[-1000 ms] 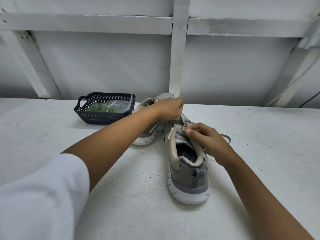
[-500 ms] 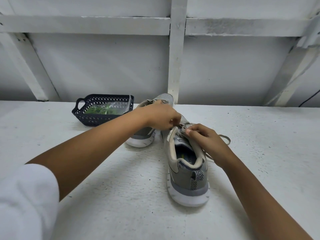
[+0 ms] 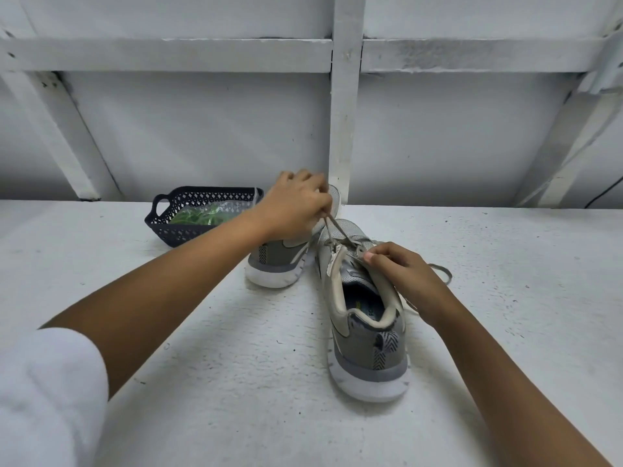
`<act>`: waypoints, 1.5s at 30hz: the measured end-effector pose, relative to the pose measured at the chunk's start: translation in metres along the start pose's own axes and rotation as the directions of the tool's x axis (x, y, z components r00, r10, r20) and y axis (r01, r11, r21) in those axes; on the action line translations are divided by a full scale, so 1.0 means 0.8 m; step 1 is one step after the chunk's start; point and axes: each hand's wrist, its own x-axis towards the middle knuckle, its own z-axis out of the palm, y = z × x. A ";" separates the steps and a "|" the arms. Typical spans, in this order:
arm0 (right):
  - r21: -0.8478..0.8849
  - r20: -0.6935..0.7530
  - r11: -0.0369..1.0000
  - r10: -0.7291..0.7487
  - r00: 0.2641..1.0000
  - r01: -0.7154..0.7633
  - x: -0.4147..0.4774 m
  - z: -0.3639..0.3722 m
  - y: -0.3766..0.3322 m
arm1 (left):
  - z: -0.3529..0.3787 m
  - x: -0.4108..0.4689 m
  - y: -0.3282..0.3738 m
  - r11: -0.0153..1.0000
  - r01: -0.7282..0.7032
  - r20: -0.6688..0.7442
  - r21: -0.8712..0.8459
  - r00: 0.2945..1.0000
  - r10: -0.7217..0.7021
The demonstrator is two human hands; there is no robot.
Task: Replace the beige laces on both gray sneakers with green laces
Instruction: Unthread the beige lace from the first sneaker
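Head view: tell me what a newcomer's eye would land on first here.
First, the left hand pinching a beige lace, stretched taut above the near gray sneaker at the centre of the white table, while the right hand grips that shoe's collar. Next, the second gray sneaker just behind to the left, and the dark basket at the back left holding bagged green laces.

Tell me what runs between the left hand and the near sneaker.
The beige lace, stretched taut from the near sneaker up to the left hand, which pinches it; head view.
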 end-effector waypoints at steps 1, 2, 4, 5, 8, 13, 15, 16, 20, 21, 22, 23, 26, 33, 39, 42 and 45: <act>-0.001 -0.003 1.000 0.002 1.000 -0.002 0.000 0.000 0.000 | -0.002 -0.001 -0.004 0.999 0.040 0.004 0.010 0.999 -0.040; -0.004 -0.006 1.000 0.004 1.000 -0.004 0.000 0.000 -0.001 | -0.004 -0.002 -0.005 0.998 0.059 0.023 0.020 0.998 -0.059; -0.016 -0.006 1.000 0.007 1.000 -0.007 0.000 0.000 -0.001 | -0.005 -0.005 0.001 1.000 0.022 0.064 -0.001 0.998 -0.022; -0.020 -0.007 1.000 0.006 1.000 -0.006 0.000 0.000 -0.001 | -0.004 -0.007 0.006 1.000 -0.025 0.084 -0.014 0.996 0.026; -0.022 -0.008 1.000 0.003 1.000 -0.003 0.000 0.000 -0.001 | 0.003 -0.009 0.025 0.986 -0.143 0.175 0.088 0.976 0.125; -0.002 -0.009 1.000 0.005 1.000 -0.005 -0.001 0.000 -0.001 | 0.015 -0.010 0.025 0.976 -0.138 0.165 0.169 0.980 0.110; 0.005 -0.013 1.000 0.004 1.000 -0.004 -0.001 0.000 -0.001 | 0.013 -0.011 0.017 0.998 -0.032 0.106 0.053 0.994 0.026; 0.004 -0.014 1.000 0.002 1.000 -0.002 -0.001 0.000 -0.001 | 0.012 -0.011 0.012 0.999 0.041 0.068 -0.022 0.997 -0.040; -0.008 -0.016 1.000 -0.009 1.000 0.009 0.000 0.000 -0.001 | 0.005 -0.013 -0.006 0.936 0.297 -0.158 -0.188 0.932 -0.327; -0.007 -0.015 1.000 -0.009 1.000 0.009 0.001 0.000 -0.001 | 0.005 -0.014 -0.006 0.935 0.310 -0.203 -0.171 0.918 -0.341; -0.005 -0.013 1.000 -0.009 1.000 0.009 0.001 0.000 -0.001 | 0.005 -0.015 -0.003 0.943 0.294 -0.211 -0.153 0.923 -0.322; -0.002 -0.013 1.000 -0.008 1.000 0.008 0.001 0.000 -0.001 | 0.006 -0.016 0.001 0.958 0.248 -0.175 -0.143 0.947 -0.271; 0.007 -0.014 1.000 -0.009 1.000 0.010 0.001 0.000 0.000 | 0.014 -0.020 0.024 0.996 0.067 0.040 -0.060 0.997 -0.065; 0.006 -0.009 1.000 -0.012 1.000 0.012 0.001 -0.002 0.001 | 0.027 -0.019 0.031 0.994 0.102 0.097 0.035 0.990 -0.105; 0.023 -0.001 1.000 -0.005 1.000 0.005 0.001 -0.003 0.001 | -0.008 -0.018 -0.016 0.842 0.516 -0.133 -0.158 0.834 -0.536; 0.011 0.001 1.000 -0.002 1.000 0.002 0.002 -0.004 0.001 | -0.012 -0.019 -0.029 0.826 0.561 -0.112 -0.059 0.818 -0.564; 0.016 0.004 1.000 -0.006 1.000 0.006 0.002 -0.004 0.002 | -0.008 -0.021 -0.013 0.943 0.318 -0.054 -0.096 0.944 -0.324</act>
